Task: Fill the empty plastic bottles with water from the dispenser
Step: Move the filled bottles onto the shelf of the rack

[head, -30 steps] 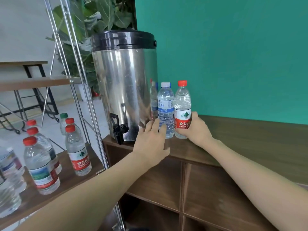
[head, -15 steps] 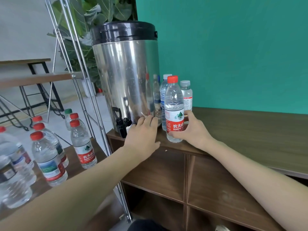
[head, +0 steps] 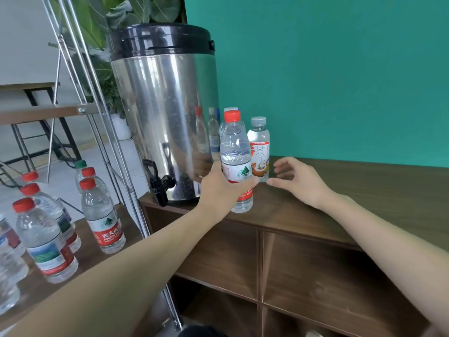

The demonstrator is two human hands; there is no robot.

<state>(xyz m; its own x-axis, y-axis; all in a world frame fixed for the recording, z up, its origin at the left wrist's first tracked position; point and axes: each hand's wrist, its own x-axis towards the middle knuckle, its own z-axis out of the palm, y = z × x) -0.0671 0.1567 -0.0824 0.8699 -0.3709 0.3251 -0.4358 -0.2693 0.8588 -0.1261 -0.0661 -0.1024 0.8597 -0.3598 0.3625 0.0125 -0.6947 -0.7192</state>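
We grip the red-capped bottle (head: 236,164) w/ our left hand (head: 222,188), fingers and thumb curled round its label, cap on, upright at the front of the wooden cabinet top (head: 352,190); whether its base touches the wood or sits just above it, can't tell. It looks clear and empty, no water line visible. Our right hand (head: 300,182) is just right of it, apart from the bottle, fingers spread and loosely curved, thumb pointing toward the bottle, holding nothing. Just behind the held bottle stands a grey-capped tea bottle (head: 259,148) w/ an orange-and-white label, upright on the cabinet top, contents unclear. Another clear bottle (head: 224,122) w/ a pale cap is mostly hidden behind the held one, close to the dispenser. The dispenser (head: 165,113), a steel drum w/ black lid, stands on the cabinet's left end, its black tap (head: 159,184) hanging over the front-left edge; bottles reflect in its side. Lower left, a separate wooden table (head: 87,254) carries several capped bottles: one nearest the cabinet w/ red cap and red label (head: 103,220), one further fwd w/ red cap and green-red label (head: 43,242), more behind incl. a green-capped one (head: 80,166). These appear to hold water, tho levels are hard to read. A metal rack frame (head: 97,113) runs diagonally between table and dispenser.
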